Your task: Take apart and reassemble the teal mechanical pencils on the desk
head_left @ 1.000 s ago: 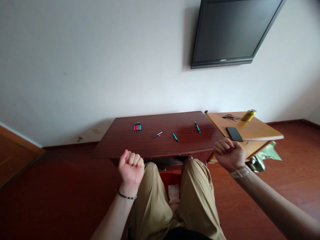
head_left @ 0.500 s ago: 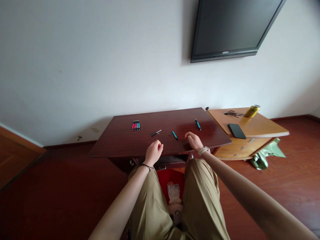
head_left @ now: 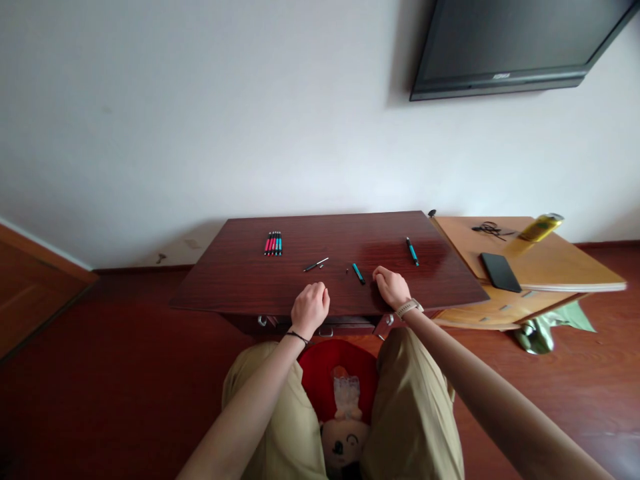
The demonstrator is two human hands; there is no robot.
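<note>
On the dark wooden table (head_left: 240, 280), my left hand (head_left: 310, 308) rests closed near the front edge, with nothing visible in it. My right hand (head_left: 391, 288) is also closed, just right of a blue pen barrel (head_left: 359, 273). Between and beyond the hands lie a thin dark pen part with a silver tip (head_left: 316, 264) and tiny pieces beside it. A blue pen (head_left: 412, 251) lies farther back on the right. Several pink and blue pens (head_left: 273, 244) stand side by side in a row at the back left.
A wooden cabinet (head_left: 565, 263) adjoins the table on the right, bearing a black phone (head_left: 500, 272), a dark cable (head_left: 491, 230) and a yellow can (head_left: 541, 227). A television (head_left: 500, 47) hangs above. A plush toy (head_left: 345, 440) sits between the legs.
The view has shifted, so the cabinet and television appear farther right. Both hands remain closed by the front edge; the pens have not visibly moved on the table.
</note>
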